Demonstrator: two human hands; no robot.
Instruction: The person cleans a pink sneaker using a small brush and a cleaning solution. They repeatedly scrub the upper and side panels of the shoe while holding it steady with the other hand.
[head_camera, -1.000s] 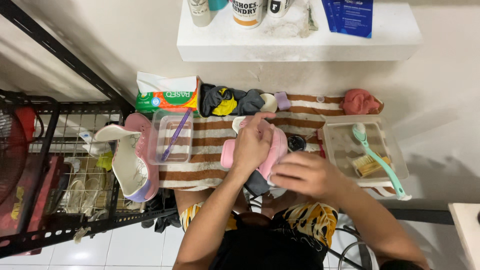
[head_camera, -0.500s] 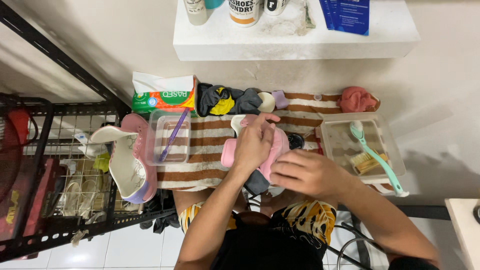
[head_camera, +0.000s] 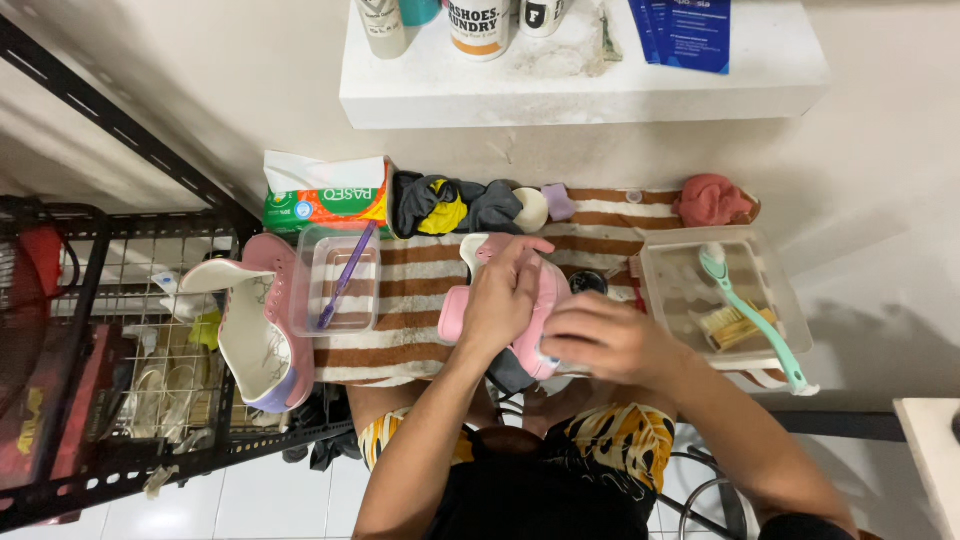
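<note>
Striped towel (head_camera: 400, 350) over the lap serves as the bench, white shelf (head_camera: 590, 85) above; pink shoe (head_camera: 545, 300) lies at its middle, left hand (head_camera: 503, 298) pressed flat on top with fingers together, right hand (head_camera: 608, 342) curled round the heel end, pinching a dark cloth (head_camera: 510, 372). Looks like the wiping step; next wants a firm hold while the cloth works the sole edge; clear tray (head_camera: 335, 285) with purple brush (head_camera: 346, 276) and second shoe (head_camera: 262, 340) sit left.

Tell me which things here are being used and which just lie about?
In use: pink shoe, left hand, right hand, dark cloth.
Lying about: second shoe, tissue pack, purple brush, green brush, pink rag.
</note>
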